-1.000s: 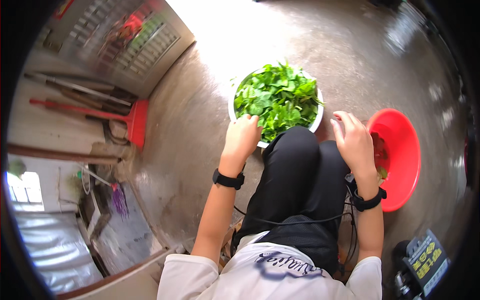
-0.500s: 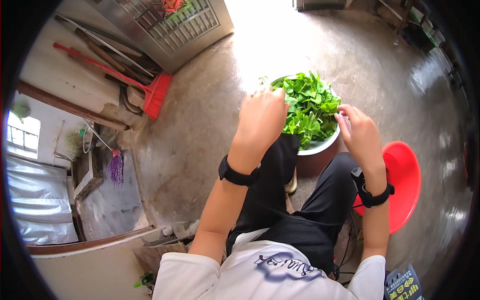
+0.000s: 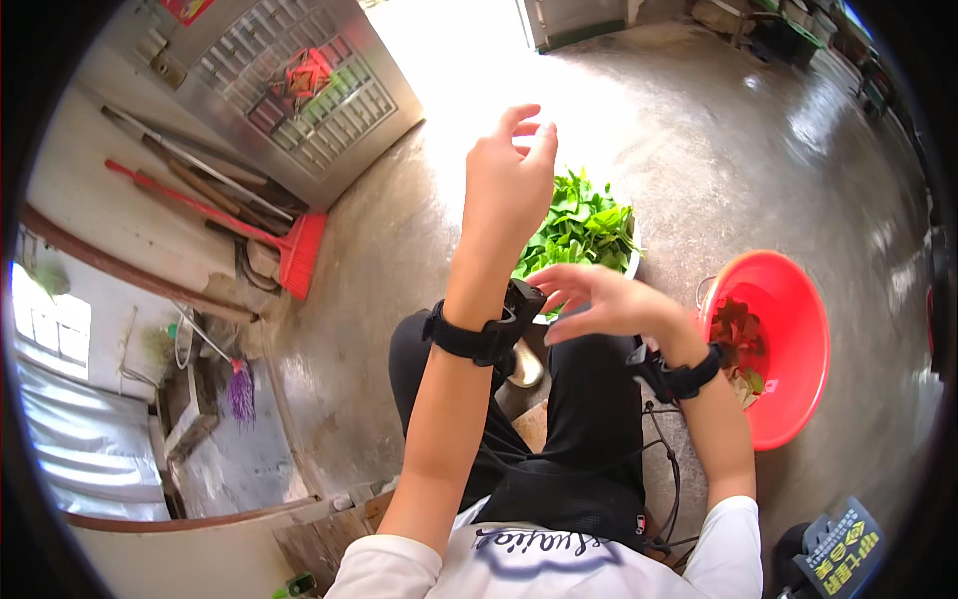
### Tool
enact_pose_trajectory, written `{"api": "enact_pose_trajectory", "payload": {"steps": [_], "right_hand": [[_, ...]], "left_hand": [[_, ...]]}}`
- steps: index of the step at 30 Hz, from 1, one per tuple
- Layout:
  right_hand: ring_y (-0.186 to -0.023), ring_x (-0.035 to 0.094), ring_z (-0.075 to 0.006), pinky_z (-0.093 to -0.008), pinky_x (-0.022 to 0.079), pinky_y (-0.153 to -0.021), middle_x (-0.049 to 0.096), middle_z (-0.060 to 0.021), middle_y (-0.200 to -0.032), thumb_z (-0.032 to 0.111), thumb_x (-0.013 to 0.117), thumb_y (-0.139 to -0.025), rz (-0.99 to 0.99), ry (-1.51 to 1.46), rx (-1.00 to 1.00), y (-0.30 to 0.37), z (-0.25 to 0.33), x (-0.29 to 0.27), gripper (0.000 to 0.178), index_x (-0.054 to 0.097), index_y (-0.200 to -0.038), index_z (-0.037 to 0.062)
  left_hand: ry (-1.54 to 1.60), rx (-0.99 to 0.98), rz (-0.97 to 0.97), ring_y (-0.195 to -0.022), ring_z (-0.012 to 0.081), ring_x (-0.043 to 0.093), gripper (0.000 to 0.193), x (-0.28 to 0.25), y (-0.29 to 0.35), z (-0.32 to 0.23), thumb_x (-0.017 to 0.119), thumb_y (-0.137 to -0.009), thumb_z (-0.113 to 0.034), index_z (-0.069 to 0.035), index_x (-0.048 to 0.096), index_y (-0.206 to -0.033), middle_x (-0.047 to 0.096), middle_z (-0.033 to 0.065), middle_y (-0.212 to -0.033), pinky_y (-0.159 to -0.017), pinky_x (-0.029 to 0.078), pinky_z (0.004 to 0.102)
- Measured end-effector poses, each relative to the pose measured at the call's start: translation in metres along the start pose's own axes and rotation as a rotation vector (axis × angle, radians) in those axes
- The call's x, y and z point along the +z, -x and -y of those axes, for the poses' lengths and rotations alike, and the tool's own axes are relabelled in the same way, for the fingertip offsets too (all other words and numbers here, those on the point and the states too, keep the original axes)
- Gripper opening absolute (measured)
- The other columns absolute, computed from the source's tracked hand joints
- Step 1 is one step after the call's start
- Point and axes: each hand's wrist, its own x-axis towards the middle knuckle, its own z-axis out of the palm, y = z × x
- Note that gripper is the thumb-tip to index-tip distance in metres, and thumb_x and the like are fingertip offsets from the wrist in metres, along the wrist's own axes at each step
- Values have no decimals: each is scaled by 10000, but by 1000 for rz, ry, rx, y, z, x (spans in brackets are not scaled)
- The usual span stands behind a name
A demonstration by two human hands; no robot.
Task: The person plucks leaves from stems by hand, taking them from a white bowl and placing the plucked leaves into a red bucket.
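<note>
My left hand (image 3: 509, 175) is raised above and left of the leafy greens, its fingers loosely curved and apart with nothing between them. A heap of fresh green leaves (image 3: 591, 225) fills a white-rimmed basin (image 3: 634, 264), partly hidden behind my arm and hands. My right hand (image 3: 611, 302) is held in front of the basin, palm down and fingers spread, its fingertips close to the black wrist strap (image 3: 469, 337) on my left arm. Whether they touch it I cannot tell. Another black strap (image 3: 694, 375) circles my right wrist.
A red bucket (image 3: 803, 339) at the right holds reddish-brown and some greenish leaves. Black cables (image 3: 671, 459) hang beside my right knee. A red broom (image 3: 299, 255) leans by the wall near a metal door (image 3: 354, 150). A purple mop (image 3: 240, 391) is at the left.
My left hand has risen away from the greens. My right hand has left the basin's right rim and come left toward my left wrist. The view has shifted, showing the bucket's contents.
</note>
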Motion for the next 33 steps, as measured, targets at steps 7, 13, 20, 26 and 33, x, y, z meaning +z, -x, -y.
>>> {"api": "enact_pose_trajectory", "payload": {"steps": [7,13,20,26,33], "right_hand": [[-894,507,-220,-315,392,-761,545,-73,-886,143,674,-696,-841,553,-533,26,8,13,235,573,-895,71],[-949,498,-218,-345,358,-811,572,-12,-866,127,662,-653,-505,968,-675,-7,31,16,206,630,-855,108],[-1016,470,-218,-363,294,-891,582,-20,-876,193,556,-678,-427,1291,-671,-41,-5,11,136,638,-766,129],[-816,485,-217,-317,358,-733,532,-72,-767,112,469,-729,-1319,735,22,-120,-57,28,82,532,-703,65],[-756,495,-196,-308,379,-667,510,-81,-782,90,466,-746,-1315,643,-5,-120,-53,26,54,485,-778,52]], "left_hand": [[-536,179,-3,-755,352,593,275,37,9,6,530,-797,-204,-40,561,-1017,585,219,-927,-648,474,386],[-802,553,137,-986,318,475,259,67,46,73,500,-768,-159,-23,460,-985,483,193,-983,-734,411,472],[-1027,288,461,-829,232,535,115,95,38,97,534,-699,-111,-69,575,-798,534,100,-870,-693,426,367],[-1081,328,161,-767,225,544,83,94,57,132,534,-681,-105,-68,572,-745,535,81,-783,-691,422,357],[-1061,345,150,-746,224,538,60,92,63,135,527,-681,-102,-68,555,-721,526,82,-759,-677,418,353]]}}
